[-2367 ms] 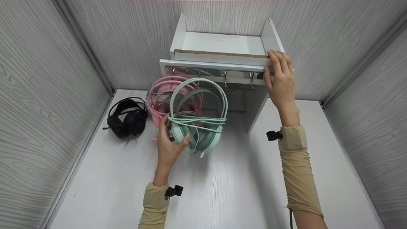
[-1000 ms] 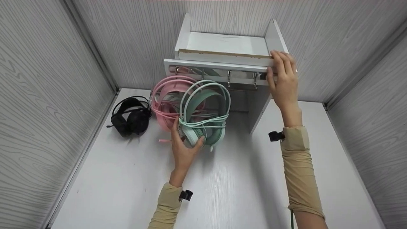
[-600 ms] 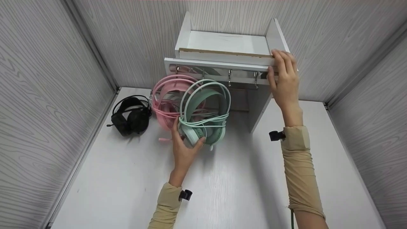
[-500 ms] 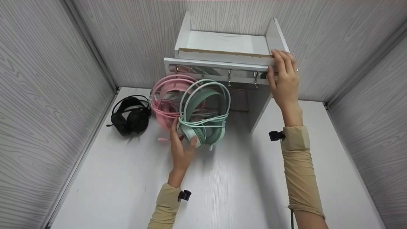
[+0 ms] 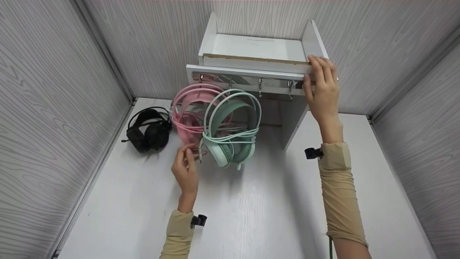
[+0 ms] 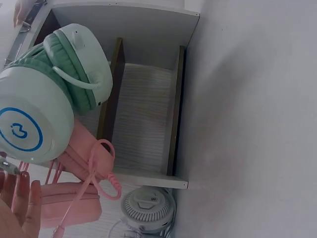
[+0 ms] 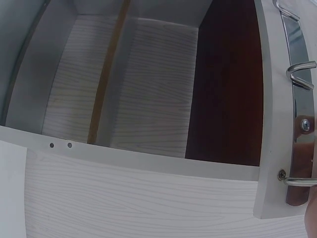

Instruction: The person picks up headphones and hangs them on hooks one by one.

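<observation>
A mint-green headset (image 5: 235, 133), with its cable wrapped round it, hangs at the second hook of the white shelf (image 5: 258, 48). Just left of it and partly behind it, a pink headset (image 5: 188, 126) hangs at the first hook. My left hand (image 5: 185, 172) is below the pink headset, fingers loosely bent and off the mint ear cup. Close to its fingertips dangles a small cable plug (image 6: 9, 166). My right hand (image 5: 322, 91) grips the right end of the shelf's hook board, fingers over the top and thumb on the front.
A black headset (image 5: 149, 131) with a microphone lies on the table (image 5: 118, 201) at the left. Two bare hooks (image 5: 260, 88) are on the board right of the mint headset. A white round device (image 6: 147, 206) shows beside the shelf in the left wrist view. Grey panels wall the table.
The mint headset first moved slightly right and settled under the hook. My left hand then let go of its ear cup and drew left and down. My right hand stays on the board.
</observation>
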`<state>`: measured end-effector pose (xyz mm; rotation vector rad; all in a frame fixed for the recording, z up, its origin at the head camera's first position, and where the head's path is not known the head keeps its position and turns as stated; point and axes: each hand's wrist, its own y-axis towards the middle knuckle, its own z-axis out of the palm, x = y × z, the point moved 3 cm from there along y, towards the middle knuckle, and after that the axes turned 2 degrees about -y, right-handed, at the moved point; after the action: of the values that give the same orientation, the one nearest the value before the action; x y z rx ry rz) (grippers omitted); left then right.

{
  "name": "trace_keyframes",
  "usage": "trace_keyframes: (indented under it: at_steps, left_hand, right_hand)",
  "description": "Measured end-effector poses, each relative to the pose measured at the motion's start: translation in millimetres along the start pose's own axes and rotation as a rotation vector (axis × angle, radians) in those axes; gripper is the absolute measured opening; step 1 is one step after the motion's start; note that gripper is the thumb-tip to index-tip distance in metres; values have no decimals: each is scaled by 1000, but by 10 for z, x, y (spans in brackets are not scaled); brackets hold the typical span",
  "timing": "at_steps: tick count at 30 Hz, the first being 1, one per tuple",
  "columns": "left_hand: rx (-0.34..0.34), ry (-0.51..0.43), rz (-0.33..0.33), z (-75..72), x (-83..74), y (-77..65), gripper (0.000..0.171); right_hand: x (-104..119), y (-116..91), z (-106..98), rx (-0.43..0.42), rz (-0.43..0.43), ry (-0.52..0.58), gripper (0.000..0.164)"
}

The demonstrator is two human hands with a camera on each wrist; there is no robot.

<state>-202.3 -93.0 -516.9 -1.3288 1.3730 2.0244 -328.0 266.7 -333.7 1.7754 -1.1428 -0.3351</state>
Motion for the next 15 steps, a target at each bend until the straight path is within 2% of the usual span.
trace_keyframes:
  at_steps: [7,15]
  left_hand:
    - [2,26,48,-93,-352,127,16]
    - [8,-41,91,-182,-402,214,17]
  right_hand:
    - [-14,4,0,4,-10,-19,40]
    - [-18,-3,6,-3,-15,-13,40]
